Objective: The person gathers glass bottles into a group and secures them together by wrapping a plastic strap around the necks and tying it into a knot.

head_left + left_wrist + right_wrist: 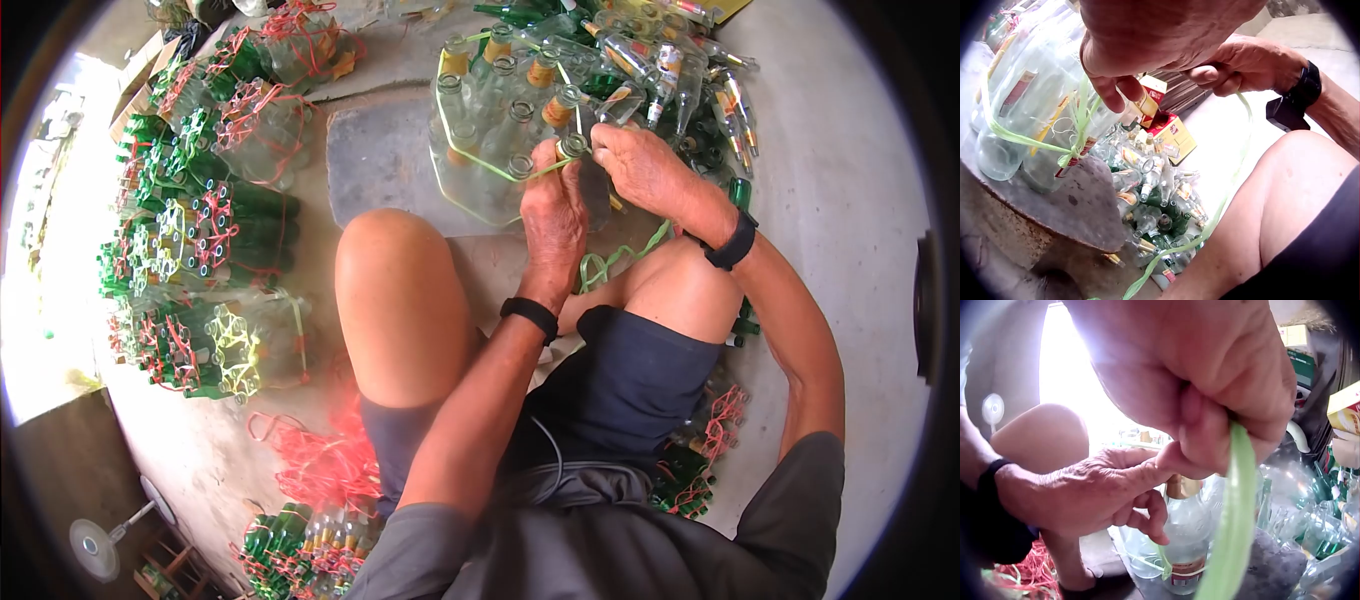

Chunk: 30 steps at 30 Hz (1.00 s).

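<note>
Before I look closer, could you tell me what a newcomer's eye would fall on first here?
Probably the clear bottles standing bunched inside a pale green band, top centre in the head view. Next come the loose bottle heap to their right and the bright red tangle at lower left.

Along the left of the head view, tied bundles of green and clear bottles (250,235), bound in red or yellow-green. Below them, a tangle of red twine (320,450), with more tied bottles (305,545) near it. At lower left, a white fan (93,550). Beyond, glare, perhaps from a doorway (50,230). At upper right, heaped loose bottles (665,80); beside these, red-and-yellow cartons (1174,136).
</note>
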Motion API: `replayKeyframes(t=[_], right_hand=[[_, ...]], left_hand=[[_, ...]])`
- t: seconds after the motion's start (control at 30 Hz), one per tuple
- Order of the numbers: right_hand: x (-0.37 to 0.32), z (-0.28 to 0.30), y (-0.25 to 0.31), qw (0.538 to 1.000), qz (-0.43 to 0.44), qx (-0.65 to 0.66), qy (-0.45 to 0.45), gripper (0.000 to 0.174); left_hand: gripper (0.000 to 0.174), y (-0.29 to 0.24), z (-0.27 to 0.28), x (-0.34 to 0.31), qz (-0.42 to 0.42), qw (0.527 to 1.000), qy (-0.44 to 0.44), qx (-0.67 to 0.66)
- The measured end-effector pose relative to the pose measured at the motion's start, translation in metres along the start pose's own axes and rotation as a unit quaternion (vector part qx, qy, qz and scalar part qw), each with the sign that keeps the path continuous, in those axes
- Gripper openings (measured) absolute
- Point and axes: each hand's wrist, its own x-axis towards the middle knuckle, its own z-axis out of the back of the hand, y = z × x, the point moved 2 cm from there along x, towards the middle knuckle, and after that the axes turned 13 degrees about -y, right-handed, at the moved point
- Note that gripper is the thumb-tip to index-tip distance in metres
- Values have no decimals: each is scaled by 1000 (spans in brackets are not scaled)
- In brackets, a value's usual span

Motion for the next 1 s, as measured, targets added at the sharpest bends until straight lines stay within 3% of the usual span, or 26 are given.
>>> replayKeyframes(t=[0.3,0.4,0.47,0.5,0.67,0.7,0.77,0.9,0.97,1.0], right_hand=[[-29,-11,18,998,-9,26,-48,10],[-37,-15,21,998,-30,27,-50,11],[-41,-14,27,998,-49,10,-41,11],[-43,-17,25,998,-49,10,-42,11],[-54,-24,38,996,28,21,-77,10],[-57,-25,44,996,28,22,-78,10],[-62,-28,51,996,-83,6,-33,10],[-69,-29,64,995,-74,45,-43,10],[-72,-28,67,996,-63,57,-42,7],[-73,-28,68,996,-63,56,-41,7]], left_hand=[[18,8,-1,-3,-2,999,3,35],[23,14,1,-8,39,997,31,53],[33,18,2,-13,-53,993,-10,101],[33,16,4,-14,-55,993,-10,100],[48,10,18,-21,-5,986,75,152],[48,7,22,-23,-6,985,75,153],[36,3,29,-25,40,991,77,102],[26,4,40,-33,24,994,16,110],[31,-4,44,-24,271,956,115,-11],[31,-3,43,-22,271,956,115,-11]])
